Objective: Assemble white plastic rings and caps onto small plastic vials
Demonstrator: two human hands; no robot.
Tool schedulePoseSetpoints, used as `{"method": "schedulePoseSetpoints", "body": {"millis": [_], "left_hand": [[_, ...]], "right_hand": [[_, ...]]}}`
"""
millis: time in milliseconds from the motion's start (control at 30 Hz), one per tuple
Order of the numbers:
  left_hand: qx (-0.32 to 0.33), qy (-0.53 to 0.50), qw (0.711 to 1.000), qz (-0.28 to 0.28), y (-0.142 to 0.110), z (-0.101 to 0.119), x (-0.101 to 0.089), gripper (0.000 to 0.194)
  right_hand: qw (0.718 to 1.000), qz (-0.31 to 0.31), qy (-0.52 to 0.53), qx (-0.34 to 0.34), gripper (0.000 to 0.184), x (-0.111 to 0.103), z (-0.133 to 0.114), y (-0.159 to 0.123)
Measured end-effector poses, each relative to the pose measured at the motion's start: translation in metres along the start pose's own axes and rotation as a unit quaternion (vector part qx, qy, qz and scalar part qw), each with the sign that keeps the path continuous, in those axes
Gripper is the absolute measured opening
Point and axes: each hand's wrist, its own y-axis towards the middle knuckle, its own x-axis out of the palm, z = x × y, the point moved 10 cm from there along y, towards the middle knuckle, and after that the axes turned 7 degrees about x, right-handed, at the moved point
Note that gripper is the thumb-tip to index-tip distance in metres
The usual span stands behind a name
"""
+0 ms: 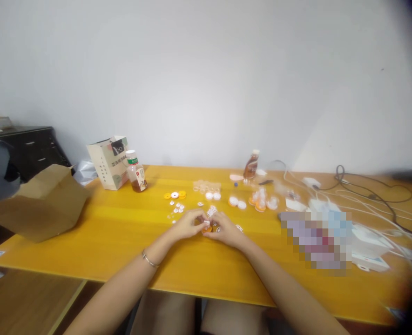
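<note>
My left hand (pixel 189 224) and my right hand (pixel 225 230) meet over the middle of the yellow table (pixel 122 242), fingers curled together. Between the fingertips sits a small orange and white round piece (pixel 206 227); both hands pinch it. Several small white pieces (pixel 178 208) lie scattered just beyond my hands. Orange and white discs (pixel 174 195) lie further back on the left. More round orange and white parts (pixel 260 203) cluster at the back right. A thin bracelet (pixel 150 261) circles my left wrist.
A tea bottle (pixel 136 171) stands by a paper gift bag (pixel 108 162) at the back left. A brown bottle (pixel 251 165) stands at the back middle. White cables and chargers (pixel 348 200) crowd the right side. A brown paper bag (pixel 38 202) hangs off the left edge.
</note>
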Motion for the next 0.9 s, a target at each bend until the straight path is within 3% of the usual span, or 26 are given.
{"method": "schedulePoseSetpoints", "body": {"millis": [167, 433, 633, 900], "left_hand": [[0.024, 0.006, 0.999, -0.020, 0.001, 0.010, 0.002, 0.005], [-0.014, -0.033, 0.999, -0.036, 0.000, -0.006, 0.010, 0.006], [-0.011, -0.020, 0.999, -0.044, -0.001, -0.004, 0.011, 0.006], [-0.010, 0.003, 1.000, -0.017, -0.004, 0.001, 0.003, 0.010]], "right_hand": [[1.000, -0.012, 0.000, -0.011, 0.020, 0.003, -0.002, 0.000], [1.000, -0.004, 0.003, -0.010, 0.021, 0.003, 0.000, 0.000], [1.000, -0.002, 0.001, -0.007, 0.020, 0.004, 0.000, 0.001], [1.000, 0.010, 0.006, -0.028, 0.020, -0.001, -0.007, -0.001]]}}
